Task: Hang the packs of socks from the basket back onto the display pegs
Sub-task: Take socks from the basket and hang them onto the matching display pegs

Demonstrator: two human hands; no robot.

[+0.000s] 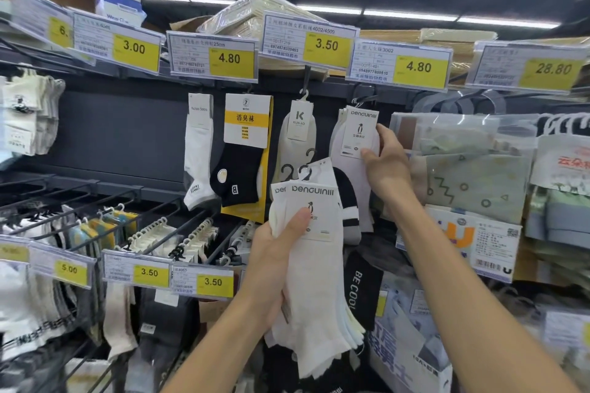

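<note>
My left hand (277, 268) grips a bundle of several white Penguin-label sock packs (314, 290), held upright in front of the display, thumb on the front card. My right hand (388, 166) is raised to the upper peg row and pinches the card of a white Penguin sock pack (357, 134) that hangs from a peg (360, 99) under the 4.80 price tag. More packs of the same kind hang behind that one. The basket is out of view.
To the left on the same row hang a Kunao pack (298, 137), a black sock pack with a yellow card (244, 150) and a white sock pack (198, 150). Clear bagged goods (463, 166) hang to the right. Lower pegs (166, 233) with price tags jut out at bottom left.
</note>
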